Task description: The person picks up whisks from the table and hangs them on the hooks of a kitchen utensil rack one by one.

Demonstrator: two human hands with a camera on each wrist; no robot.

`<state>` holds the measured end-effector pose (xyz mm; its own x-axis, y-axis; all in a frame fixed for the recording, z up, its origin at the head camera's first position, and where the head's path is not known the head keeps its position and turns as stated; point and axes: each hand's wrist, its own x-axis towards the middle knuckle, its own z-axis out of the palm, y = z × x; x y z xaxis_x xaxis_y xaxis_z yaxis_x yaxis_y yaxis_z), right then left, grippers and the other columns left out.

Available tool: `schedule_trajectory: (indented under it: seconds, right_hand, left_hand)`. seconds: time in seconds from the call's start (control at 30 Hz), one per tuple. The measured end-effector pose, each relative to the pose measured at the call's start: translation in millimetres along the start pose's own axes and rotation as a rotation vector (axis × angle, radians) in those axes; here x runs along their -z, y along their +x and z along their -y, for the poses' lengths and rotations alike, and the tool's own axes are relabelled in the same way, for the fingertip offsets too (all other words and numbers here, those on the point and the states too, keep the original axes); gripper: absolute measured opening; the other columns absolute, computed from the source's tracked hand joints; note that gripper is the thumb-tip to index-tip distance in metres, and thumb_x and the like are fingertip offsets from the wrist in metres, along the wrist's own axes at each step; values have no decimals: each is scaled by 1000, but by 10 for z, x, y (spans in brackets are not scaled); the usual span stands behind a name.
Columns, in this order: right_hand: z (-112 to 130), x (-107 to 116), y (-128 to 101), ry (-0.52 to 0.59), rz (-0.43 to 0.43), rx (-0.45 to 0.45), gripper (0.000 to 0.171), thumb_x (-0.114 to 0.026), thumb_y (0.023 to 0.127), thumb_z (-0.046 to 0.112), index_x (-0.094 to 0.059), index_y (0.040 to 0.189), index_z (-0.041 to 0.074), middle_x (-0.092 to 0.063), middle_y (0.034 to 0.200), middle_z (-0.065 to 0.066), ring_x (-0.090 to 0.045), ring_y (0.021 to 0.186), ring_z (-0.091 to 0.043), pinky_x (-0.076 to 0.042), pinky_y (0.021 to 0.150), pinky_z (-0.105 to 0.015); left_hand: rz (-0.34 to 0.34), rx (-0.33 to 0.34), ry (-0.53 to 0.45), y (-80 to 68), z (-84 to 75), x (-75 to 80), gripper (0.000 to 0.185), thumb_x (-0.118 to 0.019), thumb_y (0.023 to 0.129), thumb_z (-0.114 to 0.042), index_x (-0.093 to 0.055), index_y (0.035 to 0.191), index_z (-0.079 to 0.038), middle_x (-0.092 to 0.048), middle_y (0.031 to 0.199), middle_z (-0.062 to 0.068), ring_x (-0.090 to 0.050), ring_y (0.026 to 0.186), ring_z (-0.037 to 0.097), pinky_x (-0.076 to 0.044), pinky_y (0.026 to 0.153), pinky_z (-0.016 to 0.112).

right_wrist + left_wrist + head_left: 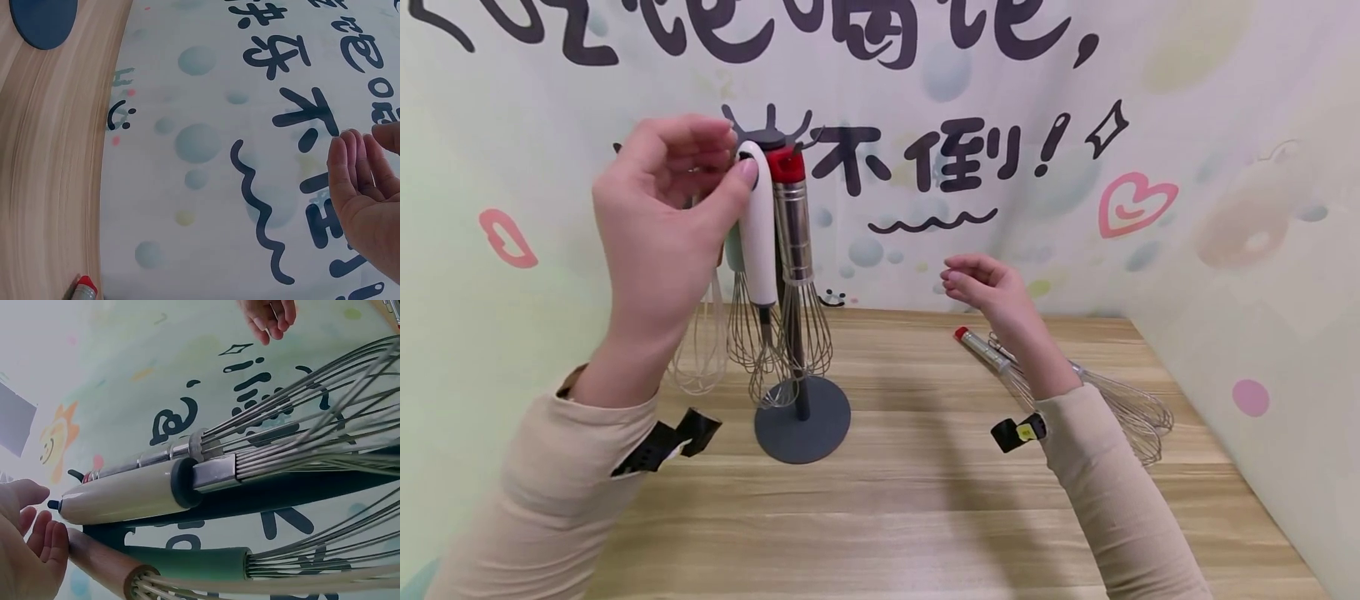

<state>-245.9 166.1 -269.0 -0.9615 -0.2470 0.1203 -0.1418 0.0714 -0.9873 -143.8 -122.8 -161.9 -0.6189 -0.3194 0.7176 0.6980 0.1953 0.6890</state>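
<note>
A dark whisk stand [801,437] with prongs at its top holds several hanging whisks. My left hand [658,208] is at its top, fingers loosely bent, thumb right by the upper end of a white-handled whisk [762,242]. In the left wrist view that hand [31,537] is not wrapped around the handle. Beside the white handle hangs a metal-handled whisk [793,225] with a red end. A green-handled whisk [206,562] and a wooden-handled whisk [106,565] hang on the near side in the left wrist view. My right hand [996,296] is raised over the table, fingers relaxed, holding nothing.
On the wooden table [895,517], below my right forearm, lie a red-ended metal whisk [983,348] and at least one more whisk [1127,400]. A printed cloth backdrop [887,275] rises behind the table, with pale walls at both sides.
</note>
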Motion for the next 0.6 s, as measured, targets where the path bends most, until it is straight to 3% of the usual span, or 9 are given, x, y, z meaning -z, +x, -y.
schedule_trajectory:
  seconds: [0.17, 0.3, 0.43, 0.6]
  right_hand:
    - [-65, 40, -1, -23, -12, -29, 13, -55, 96, 7, -58, 108, 11, -64, 95, 7, -64, 87, -2, -55, 83, -15]
    - [-149, 95, 11, -27, -27, -64, 14, -53, 96, 6, -57, 110, 9, -64, 93, 8, -64, 85, -2, -55, 83, -15]
    - [-252, 165, 35, -45, -42, -113, 21, -52, 97, 6, -54, 117, 3, -62, 96, 7, -63, 87, -1, -54, 84, -14]
    - [-401, 263, 62, -133, -49, -155, 37, -51, 98, 9, -46, 131, -7, -59, 99, 7, -61, 90, 0, -53, 88, -15]
  left_hand:
    - [-4, -41, 116, -5, 41, -10, 26, -74, 81, -6, -68, 106, -5, -69, 96, 5, -63, 84, 17, -53, 75, 19]
    - [-2, -23, 112, 19, 62, 11, 27, -74, 80, -8, -68, 106, -7, -70, 98, 8, -64, 85, 18, -54, 73, 19]
    - [-4, 31, 106, 33, 48, 28, 28, -76, 79, -9, -68, 106, -9, -71, 95, 4, -63, 83, 17, -52, 69, 18]
    - [-35, 44, 139, 32, 4, -3, 26, -76, 80, -11, -68, 105, -11, -69, 87, -7, -59, 77, 12, -48, 66, 18]
